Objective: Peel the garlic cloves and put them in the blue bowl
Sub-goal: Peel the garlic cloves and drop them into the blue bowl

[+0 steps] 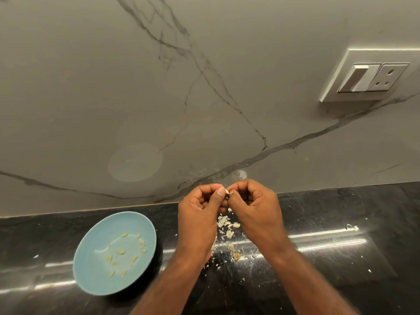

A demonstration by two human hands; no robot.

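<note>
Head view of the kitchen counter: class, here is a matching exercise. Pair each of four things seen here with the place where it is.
Things:
1 blue bowl
2 garlic clove
3 garlic skins
4 switch plate

Places:
A on the wall, upper right
B pinched between left hand and right hand
C strewn on the counter under the hands
D on the counter left of the hands, with peeled cloves in it

Pairs: 1-D, 2-B, 3-C, 4-A

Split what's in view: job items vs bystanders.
Job: left hand and right hand pinching a garlic clove; blue bowl holding peeled cloves; loose cloves on the counter.
Lying about: peel scraps, switch plate, marble wall.
</note>
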